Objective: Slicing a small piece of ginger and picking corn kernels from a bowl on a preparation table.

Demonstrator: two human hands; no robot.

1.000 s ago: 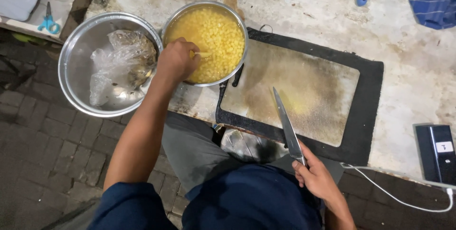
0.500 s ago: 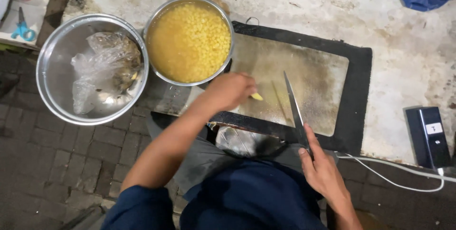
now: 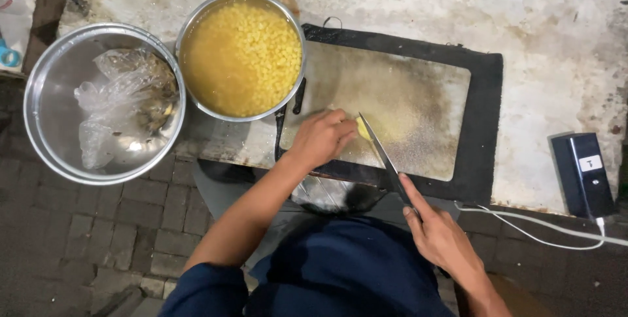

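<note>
L hand (image 3: 320,139) is curled over a small yellow piece (image 3: 362,128), pinning it on the cutting board (image 3: 418,94), near the board's front-left part. R hand (image 3: 439,237) is closed round the handle of a knife (image 3: 381,153), index finger laid along the spine, blade tip touching the yellow piece just beside the L fingertips. Behind-left of the board sits a metal bowl w/ yellow cubes in liquid (image 3: 242,55), next to a 2nd metal bowl w/ crumpled plastic bag (image 3: 104,101); a black device w/ white cable (image 3: 584,174) lies well apart to the right.
</note>
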